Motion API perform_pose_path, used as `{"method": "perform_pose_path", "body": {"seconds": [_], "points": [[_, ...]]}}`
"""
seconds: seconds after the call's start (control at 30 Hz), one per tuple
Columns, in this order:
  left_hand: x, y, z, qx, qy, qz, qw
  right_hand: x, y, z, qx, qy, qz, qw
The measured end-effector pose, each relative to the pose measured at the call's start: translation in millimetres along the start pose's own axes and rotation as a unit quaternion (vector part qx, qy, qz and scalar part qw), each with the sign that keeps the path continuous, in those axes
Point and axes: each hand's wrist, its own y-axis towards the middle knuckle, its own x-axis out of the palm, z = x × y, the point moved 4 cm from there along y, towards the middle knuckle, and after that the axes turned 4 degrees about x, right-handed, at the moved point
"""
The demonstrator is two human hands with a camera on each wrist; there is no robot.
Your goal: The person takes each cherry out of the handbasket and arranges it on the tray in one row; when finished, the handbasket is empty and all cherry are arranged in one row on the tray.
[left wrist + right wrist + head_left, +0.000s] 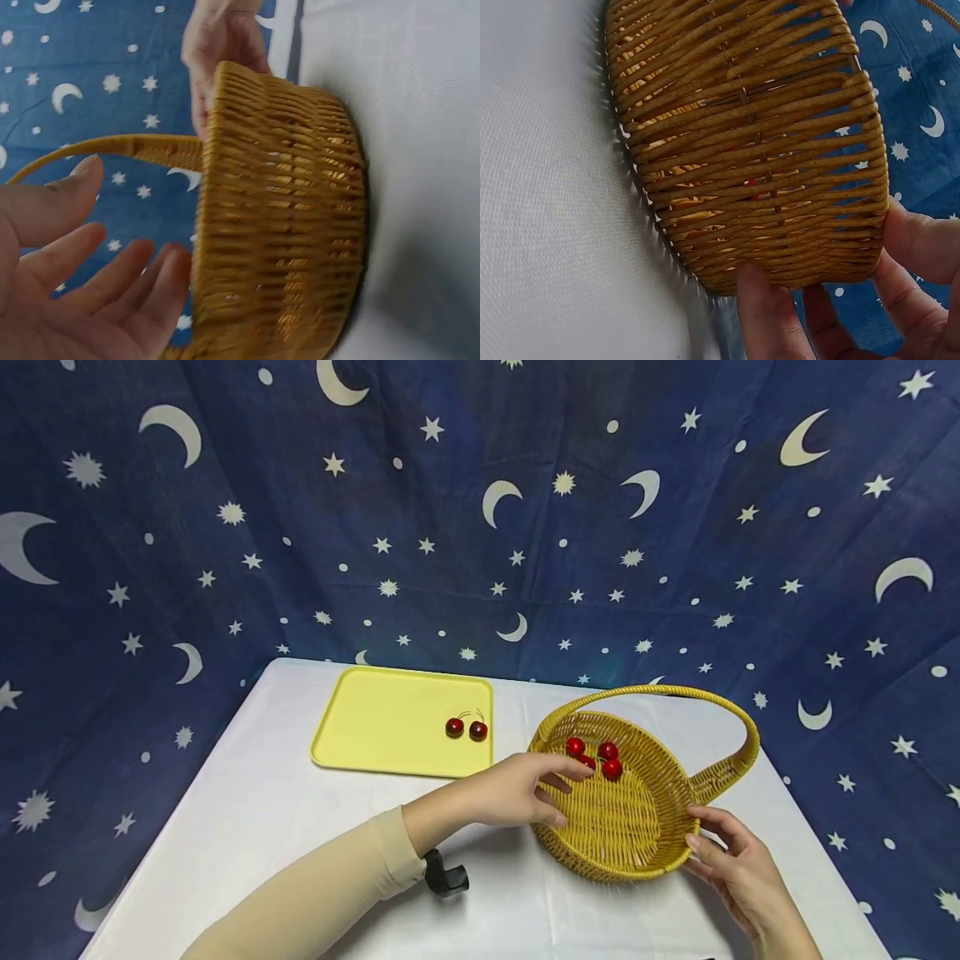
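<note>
A yellow wicker basket with a tall arched handle stands on the right half of the table. Several red cherries lie inside it toward the back left. My left hand reaches over the basket's left rim, fingers loosely bent and apart, with the fingertips near the cherries. Nothing shows in its fingers in the left wrist view. My right hand grips the basket's right rim, thumb at the rim and other fingers against the outer weave, as the right wrist view shows. One cherry is partly hidden behind my left fingers.
A yellow rectangular tray lies at the back left of the white-covered table. Two dark red cherries with thin stems sit near its right edge. A dark blue cloth with moons and stars hangs behind the table.
</note>
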Motion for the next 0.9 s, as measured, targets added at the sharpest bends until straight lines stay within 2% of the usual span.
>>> {"method": "perform_pose_path", "body": {"seconds": [0.17, 0.27, 0.33, 0.47, 0.6, 0.73, 0.8, 0.9], "points": [[17.3, 30.2, -1.3, -0.010, 0.066, 0.035, 0.9972, -1, -0.6, -1, -0.001, 0.004, -0.003, 1.0000], [25.1, 47.6, -4.4, -0.030, 0.090, 0.046, 0.9944, -1, -0.4, -1, -0.002, -0.002, -0.004, 1.0000], [27.6, 58.4, -7.7, -0.047, 0.083, 0.052, 0.9941, -1, 0.1, -1, -0.001, -0.009, -0.005, 1.0000], [28.9, 75.8, -14.8, -0.091, 0.034, 0.086, 0.9916, -1, 0.4, -1, -0.004, -0.016, -0.006, 0.9998], [31.3, 86.4, -23.6, -0.158, -0.025, 0.137, 0.9775, -1, -0.5, -2, -0.009, -0.016, -0.009, 0.9998], [32.8, 91.8, -32.2, -0.213, -0.051, 0.175, 0.9600, 0, 0.5, -4, -0.006, -0.017, -0.017, 0.9997], [33.0, 93.7, -35.1, -0.227, -0.037, 0.176, 0.9571, 0, 1.3, -5, -0.002, -0.021, -0.018, 0.9996], [35.8, 95.8, -38.1, -0.237, 0.008, 0.148, 0.9600, 0, 1.4, -4, 0.000, -0.023, -0.015, 0.9996]]}}
